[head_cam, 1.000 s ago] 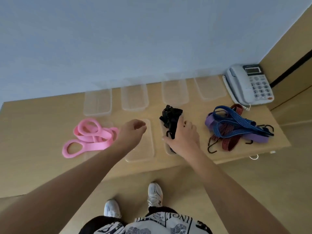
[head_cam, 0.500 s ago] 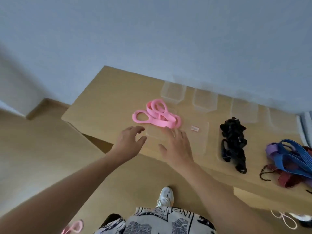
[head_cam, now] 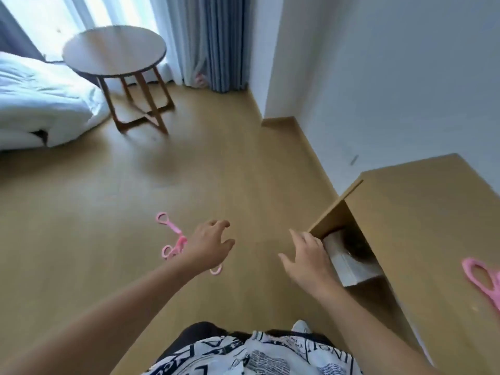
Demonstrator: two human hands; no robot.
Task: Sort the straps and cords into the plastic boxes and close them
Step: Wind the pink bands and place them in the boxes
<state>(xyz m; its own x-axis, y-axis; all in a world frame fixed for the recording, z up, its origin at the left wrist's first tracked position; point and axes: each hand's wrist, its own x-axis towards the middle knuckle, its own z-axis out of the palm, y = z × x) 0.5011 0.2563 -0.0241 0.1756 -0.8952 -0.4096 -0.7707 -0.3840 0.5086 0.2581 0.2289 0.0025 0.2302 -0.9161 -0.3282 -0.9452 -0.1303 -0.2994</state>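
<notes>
A pink strap (head_cam: pixel 173 240) with looped ends lies on the wooden floor, partly hidden behind my left hand. My left hand (head_cam: pixel 209 246) hovers above it, empty, with its fingers spread and loosely bent. My right hand (head_cam: pixel 308 259) is held out in the air beside the left end of the wooden desk (head_cam: pixel 422 209), fingers relaxed and holding nothing. More of the pink straps (head_cam: pixel 484 280) show on the desk top at the right edge of the view. The plastic boxes and the other cords are out of view.
A round wooden side table (head_cam: pixel 115 50) stands at the back left next to a white bed (head_cam: pixel 38 104). Blue-grey curtains (head_cam: pixel 213 41) hang behind it. An open shelf (head_cam: pixel 351 255) under the desk holds a pale object. Bare wooden floor lies between.
My view has swung left from the desk top to the floor. The right hand let go of the black cords earlier. Both hands have left the desk and now hang over the floor near a fallen pink strap.
</notes>
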